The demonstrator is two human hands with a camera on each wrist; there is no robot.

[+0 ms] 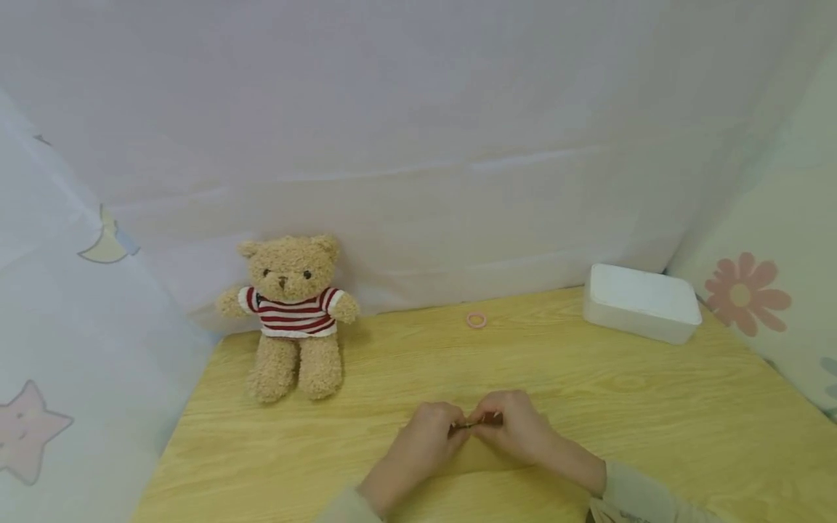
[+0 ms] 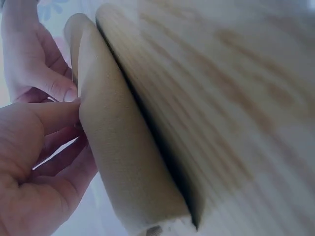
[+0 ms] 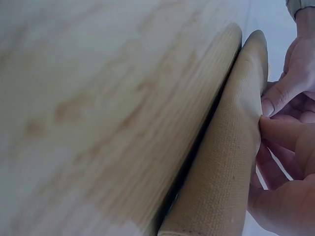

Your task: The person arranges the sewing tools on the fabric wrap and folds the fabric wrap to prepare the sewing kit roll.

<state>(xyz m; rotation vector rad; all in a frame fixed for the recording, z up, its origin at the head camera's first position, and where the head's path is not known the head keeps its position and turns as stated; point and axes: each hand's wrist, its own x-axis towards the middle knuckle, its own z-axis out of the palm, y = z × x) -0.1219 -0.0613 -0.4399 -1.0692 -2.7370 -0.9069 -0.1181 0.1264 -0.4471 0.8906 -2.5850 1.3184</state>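
Low in the middle of the head view, my left hand (image 1: 428, 436) and right hand (image 1: 513, 427) meet almost fingertip to fingertip. Between them they pinch the upper edge of a tan, woven-textured soft piece (image 2: 115, 128), curved over like a fold. A dark brown part of it (image 1: 492, 419) shows by the right fingers. In the right wrist view the tan piece (image 3: 221, 147) stands close to the tabletop, a dark gap alongside. Thumb and forefinger of each hand press on its edge. Whether it is a pouch or a cover cannot be told.
A teddy bear (image 1: 297, 319) in a red-and-white striped shirt sits at the back left of the wood-grain table (image 1: 392, 363). A pink ring (image 1: 476, 320) lies near the back edge. At the back right is a white box (image 1: 641, 301). Pale cloth (image 1: 418, 145) hangs behind.
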